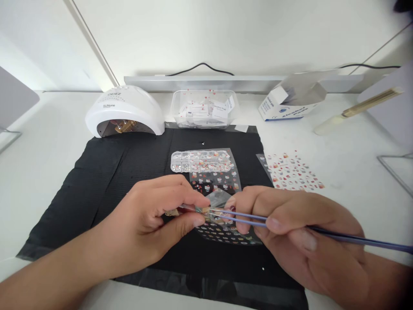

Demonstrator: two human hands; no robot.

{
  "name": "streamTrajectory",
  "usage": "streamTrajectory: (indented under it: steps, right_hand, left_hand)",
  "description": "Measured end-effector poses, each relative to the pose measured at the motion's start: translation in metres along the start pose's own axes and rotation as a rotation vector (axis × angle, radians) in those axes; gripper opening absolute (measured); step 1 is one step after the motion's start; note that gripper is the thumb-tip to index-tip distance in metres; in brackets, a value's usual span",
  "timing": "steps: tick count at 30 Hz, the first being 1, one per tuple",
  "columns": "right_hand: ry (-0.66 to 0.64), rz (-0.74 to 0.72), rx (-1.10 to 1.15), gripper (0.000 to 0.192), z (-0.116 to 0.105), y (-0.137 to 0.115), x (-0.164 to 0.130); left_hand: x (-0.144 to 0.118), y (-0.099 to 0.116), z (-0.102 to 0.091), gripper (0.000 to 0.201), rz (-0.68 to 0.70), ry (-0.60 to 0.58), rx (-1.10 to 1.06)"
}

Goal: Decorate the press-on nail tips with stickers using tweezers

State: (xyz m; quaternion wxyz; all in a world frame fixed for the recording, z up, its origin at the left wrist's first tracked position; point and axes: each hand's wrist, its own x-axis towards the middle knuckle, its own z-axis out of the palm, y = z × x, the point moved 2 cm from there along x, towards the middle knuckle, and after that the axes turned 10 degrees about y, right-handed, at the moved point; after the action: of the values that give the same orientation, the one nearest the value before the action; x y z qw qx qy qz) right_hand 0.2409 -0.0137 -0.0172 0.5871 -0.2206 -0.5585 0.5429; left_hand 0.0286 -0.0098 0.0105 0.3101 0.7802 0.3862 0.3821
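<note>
My left hand (151, 224) pinches a small stick with a nail tip (180, 211) between thumb and fingers, low over the black mat (106, 172). My right hand (300, 232) grips purple tweezers (245, 217), whose tips meet the nail tip at the left thumb. Under both hands lies a clear sticker sheet (222, 232) with small cartoon figures. A clear rhinestone box (201, 160) sits just beyond the hands.
A white nail lamp (125, 110) stands at the back left, a clear tub of packets (204, 108) behind the mat, and an open white-and-blue box (287, 105) at the back right. A second sticker sheet (295, 172) lies right of the mat. A nail file (358, 110) rests far right.
</note>
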Motion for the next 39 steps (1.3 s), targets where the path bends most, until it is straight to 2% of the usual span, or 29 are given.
streamTrajectory:
  steps: [5,12,39]
  right_hand:
    - [0.052,0.005,0.001,0.022,0.0000,0.0005,0.0013]
    - [-0.010,0.041,0.037,0.022,-0.0019,-0.0005,0.0031]
    - [0.005,0.112,0.086,0.021,-0.0008,-0.0011,0.0002]
  left_hand:
    - [-0.0008,0.0011,-0.0003,0.011,0.006,-0.003,-0.013]
    - [-0.0005,0.0006,-0.0005,0.011,0.017,-0.001,-0.017]
    - [-0.0015,0.0055,-0.0010,0.012,0.062,-0.034,0.012]
